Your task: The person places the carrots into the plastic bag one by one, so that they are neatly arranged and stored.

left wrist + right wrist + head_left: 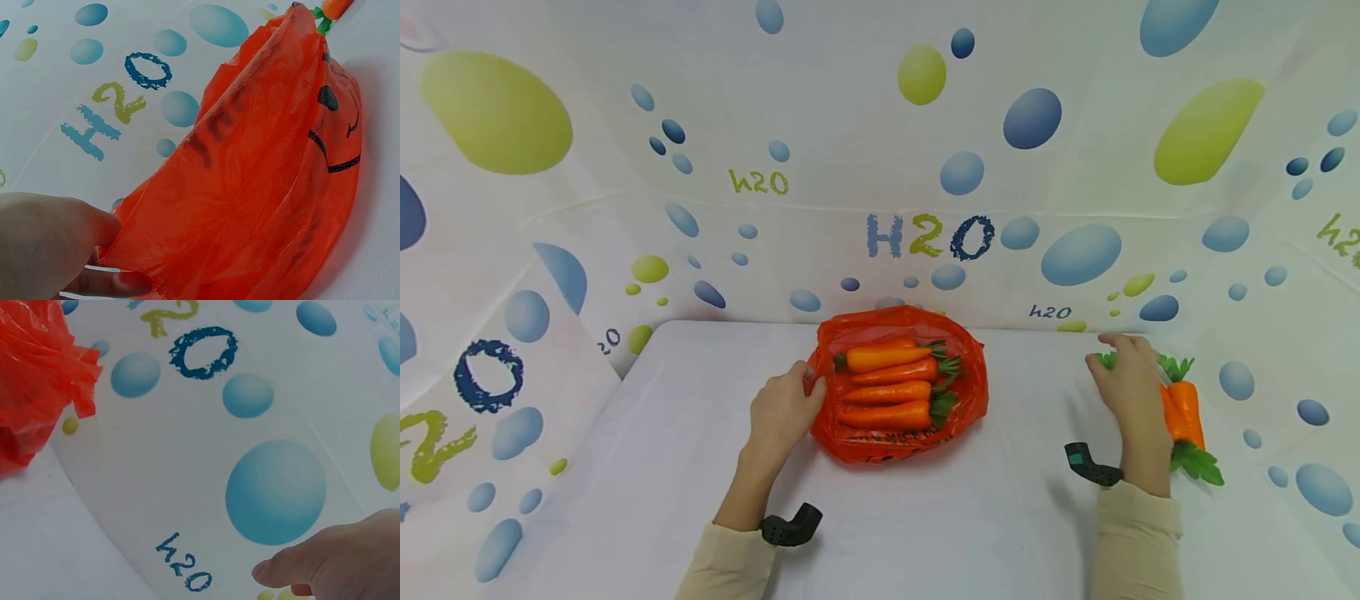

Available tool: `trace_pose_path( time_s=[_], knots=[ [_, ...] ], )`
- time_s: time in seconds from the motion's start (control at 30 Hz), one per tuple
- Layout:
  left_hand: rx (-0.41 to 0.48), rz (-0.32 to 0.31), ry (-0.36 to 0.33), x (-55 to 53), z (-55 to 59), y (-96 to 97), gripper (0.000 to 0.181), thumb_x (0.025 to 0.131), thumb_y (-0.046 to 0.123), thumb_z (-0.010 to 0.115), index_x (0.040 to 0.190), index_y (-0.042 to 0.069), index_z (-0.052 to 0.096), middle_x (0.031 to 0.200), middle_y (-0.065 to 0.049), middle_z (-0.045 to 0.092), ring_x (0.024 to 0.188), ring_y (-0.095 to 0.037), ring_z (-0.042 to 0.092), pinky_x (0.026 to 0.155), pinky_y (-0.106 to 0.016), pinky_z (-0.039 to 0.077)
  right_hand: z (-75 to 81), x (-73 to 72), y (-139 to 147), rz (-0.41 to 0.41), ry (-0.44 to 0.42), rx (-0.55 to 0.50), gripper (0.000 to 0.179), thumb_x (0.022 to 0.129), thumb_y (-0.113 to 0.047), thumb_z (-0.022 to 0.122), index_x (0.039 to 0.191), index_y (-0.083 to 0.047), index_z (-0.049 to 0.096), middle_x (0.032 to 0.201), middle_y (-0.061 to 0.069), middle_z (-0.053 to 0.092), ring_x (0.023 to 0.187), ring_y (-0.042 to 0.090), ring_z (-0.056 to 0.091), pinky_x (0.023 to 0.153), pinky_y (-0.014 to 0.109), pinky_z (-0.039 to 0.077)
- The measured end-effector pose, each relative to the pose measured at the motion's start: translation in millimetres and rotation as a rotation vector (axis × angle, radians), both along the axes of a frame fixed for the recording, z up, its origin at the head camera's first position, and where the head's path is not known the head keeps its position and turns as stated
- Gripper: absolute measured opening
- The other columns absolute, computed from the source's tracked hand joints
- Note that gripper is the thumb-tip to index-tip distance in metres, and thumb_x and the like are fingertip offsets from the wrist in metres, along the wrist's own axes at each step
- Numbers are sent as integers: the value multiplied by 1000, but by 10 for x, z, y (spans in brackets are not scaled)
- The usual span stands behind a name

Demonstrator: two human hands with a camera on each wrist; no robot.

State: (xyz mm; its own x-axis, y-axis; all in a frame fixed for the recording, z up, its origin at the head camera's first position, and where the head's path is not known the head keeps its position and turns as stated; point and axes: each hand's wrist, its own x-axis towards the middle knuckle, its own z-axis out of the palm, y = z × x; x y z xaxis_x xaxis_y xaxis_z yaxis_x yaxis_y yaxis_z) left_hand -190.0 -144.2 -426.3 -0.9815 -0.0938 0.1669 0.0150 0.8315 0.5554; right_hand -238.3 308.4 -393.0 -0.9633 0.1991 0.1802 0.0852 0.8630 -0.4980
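A pale backdrop [850,179] printed with blue and lime-green ovals rises behind the red plastic bag [977,387], its large "H2O" lettering just beyond the bag's far rim; the white bench [985,517] spreads under the bag and to both sides of it. The bag sits with its mouth facing up, and a row of orange bagged carrots [887,392] lies inside it, most of their green tops towards the bag's right side. At the bag's left edge, the left hand [782,406] has a narrow grip, pinching the thin red film, with fingertips on both sides of it; the bagged carrots lie just to the right of this grip, and the fingers hold the film rather than any carrot. Well to the right of the bag, the right hand [1129,383] reaches over the loose carrots [1185,410], which lie partly hidden beneath and beside it. Its grip is fairly wide, thumb and forefinger apart, with green leaf tips showing near them; whether it touches a carrot cannot be told. Nearer the person than the bag, a black wrist device [792,527] sits at the left cuff, and a beige sleeve [1138,542] covers the right forearm.
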Motion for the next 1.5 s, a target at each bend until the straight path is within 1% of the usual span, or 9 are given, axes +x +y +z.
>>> trace_pose_path(
  time_s=[0.23, 0.3, 0.5, 0.67, 0.8, 0.97, 1.1, 1.23, 1.5],
  knots=[
    [5, 2, -6, -2, 0, 0, 22, 97, 27, 56, 97, 5, 60, 58, -3, 53, 47, -15, 48, 45, -25, 40, -53, -4, 99, -68, -5, 43, 47, 98, -19, 58, 139, 3, 50, 144, 36, 34, 127, 54, 31, 104, 69, 31],
    [6, 5, -6, -4, -1, -1, 22, 97, 27, 56, 97, 5, 60, 59, -3, 53, 47, -16, 48, 45, -25, 41, -70, -3, 121, -84, -7, 38, 47, 98, -19, 58, 139, 3, 51, 144, 37, 34, 126, 54, 30, 103, 68, 30],
    [1, 5, 2, -4, 0, -4, 23, 97, 27, 56, 97, 5, 60, 59, -3, 53, 48, -16, 48, 45, -25, 40, -129, -5, 212, -118, -13, 10, 47, 98, -16, 55, 140, 4, 50, 145, 36, 32, 130, 54, 26, 105, 67, 28],
    [8, 2, 2, -2, 2, -8, 23, 97, 27, 56, 97, 5, 60, 59, -3, 53, 47, -16, 48, 45, -25, 40, -166, 3, 275, -141, -51, -21, 51, 97, -17, 53, 143, 3, 47, 148, 37, 28, 133, 54, 23, 107, 67, 27],
    [7, 1, 2, -3, 3, -8, 23, 97, 28, 56, 97, 5, 60, 59, -3, 53, 48, -16, 48, 46, -25, 40, -185, 12, 324, -155, -98, -56, 56, 97, -18, 54, 147, 4, 42, 151, 37, 21, 138, 55, 17, 110, 70, 23],
    [5, 4, -2, -4, -2, -6, 23, 97, 28, 56, 97, 5, 60, 59, -3, 54, 48, -16, 48, 46, -25, 41, -218, 14, 373, -164, -131, -81, 59, 97, -16, 51, 149, 7, 35, 154, 39, 13, 140, 57, 13, 112, 72, 19],
    [8, 4, -10, 4, -3, -3, 23, 97, 28, 56, 98, 5, 60, 59, -3, 54, 48, -16, 48, 46, -25, 41, -250, 6, 394, -175, -160, -83, 61, 97, -14, 50, 151, 7, 30, 153, 41, 12, 137, 59, 14, 112, 73, 19],
    [12, 6, -6, 0, -8, 1, 23, 97, 27, 55, 98, 5, 60, 59, -3, 54, 48, -16, 49, 46, -25, 41, -282, -2, 403, -190, -184, -83, 61, 98, -13, 51, 152, 6, 28, 152, 41, 13, 135, 58, 15, 111, 73, 22],
    [10, 13, -9, 5, -9, -9, 23, 97, 28, 56, 100, 5, 61, 59, -3, 54, 47, -16, 49, 46, -25, 42, -357, -17, 448, -167, -225, -78, 63, 98, -13, 52, 151, 9, 26, 152, 43, 11, 137, 60, 13, 111, 74, 21]
  ],
)
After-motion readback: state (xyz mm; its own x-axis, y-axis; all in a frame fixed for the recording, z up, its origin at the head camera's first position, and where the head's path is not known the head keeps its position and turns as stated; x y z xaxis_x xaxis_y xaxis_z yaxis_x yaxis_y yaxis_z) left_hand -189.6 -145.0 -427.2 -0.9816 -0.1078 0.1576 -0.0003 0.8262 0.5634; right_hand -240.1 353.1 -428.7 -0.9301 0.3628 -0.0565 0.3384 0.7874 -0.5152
